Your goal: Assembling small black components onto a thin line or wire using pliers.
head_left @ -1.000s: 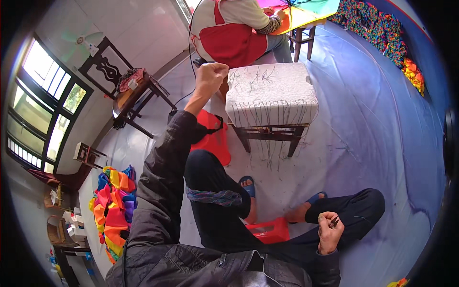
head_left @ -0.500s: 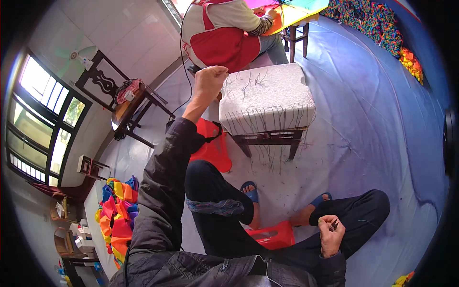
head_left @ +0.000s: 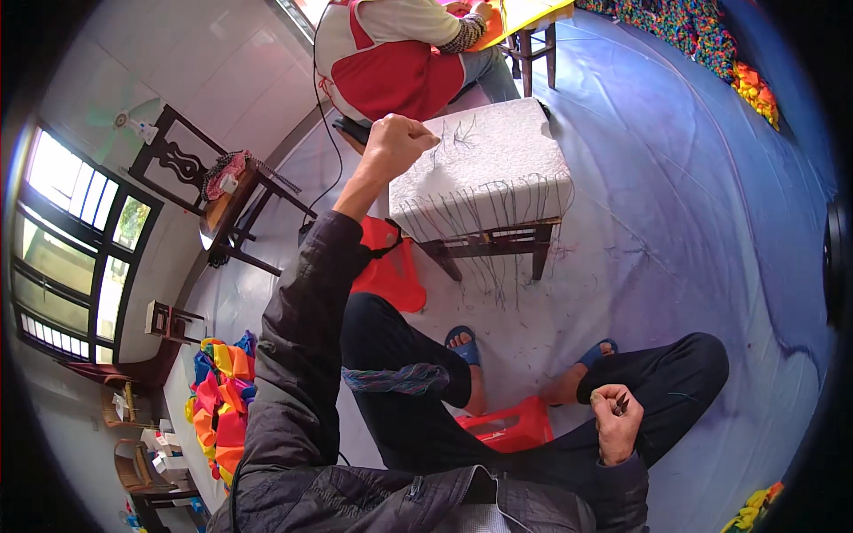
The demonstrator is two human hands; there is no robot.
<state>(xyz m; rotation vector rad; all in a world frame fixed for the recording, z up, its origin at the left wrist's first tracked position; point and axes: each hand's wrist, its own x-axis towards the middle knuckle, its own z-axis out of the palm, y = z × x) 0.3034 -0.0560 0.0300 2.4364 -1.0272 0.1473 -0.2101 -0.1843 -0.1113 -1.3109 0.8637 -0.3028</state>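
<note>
My left hand (head_left: 398,147) is stretched forward over the far left part of a white foam block (head_left: 484,164). Its thumb and forefinger are pinched together; whatever is between them is too fine to make out. Dark threads (head_left: 462,135) lie on the block's top, and a row of threads hangs down its near side. The block rests on a dark wooden stool (head_left: 493,242). Beside my right thigh, my right hand (head_left: 617,422) is closed round a small dark pointed tool (head_left: 622,404), mostly hidden by the fingers. A blue-grey bundle of threads (head_left: 395,379) lies across my left thigh.
Beyond the block sits a person in a red apron (head_left: 400,75), by a yellow cloth (head_left: 524,13). Red plastic stools (head_left: 391,271) stand near my knees. At left are a bright cloth pile (head_left: 222,400) and a wooden chair (head_left: 227,204). Thread scraps litter the floor sheet.
My left hand has moved rightward over the foam block from its far left corner, still pinched. My right hand keeps its grip by the thigh. The whole view has shifted slightly.
</note>
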